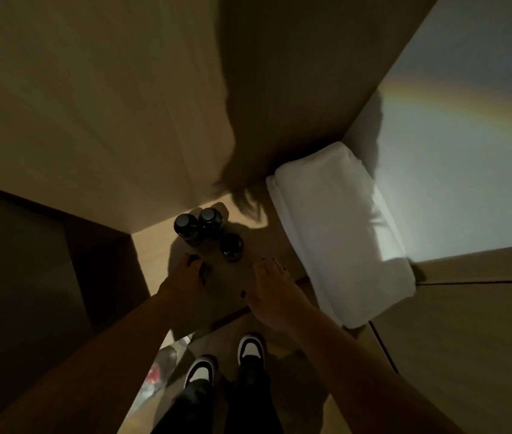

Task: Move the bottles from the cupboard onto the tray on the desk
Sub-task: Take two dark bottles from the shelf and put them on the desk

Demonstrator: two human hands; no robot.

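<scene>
Three dark bottles with black caps stand upright on a wooden cupboard shelf: one at the back left, one beside it, one nearer and to the right. My left hand reaches in just below the left pair, fingers slightly bent, holding nothing. My right hand hovers with fingers extended, below and right of the nearest bottle, apart from it. No tray or desk is in view.
A folded white towel lies on the shelf right of the bottles. A wooden panel rises behind and to the left. The shelf's front edge runs under my wrists. My shoes stand on the floor below.
</scene>
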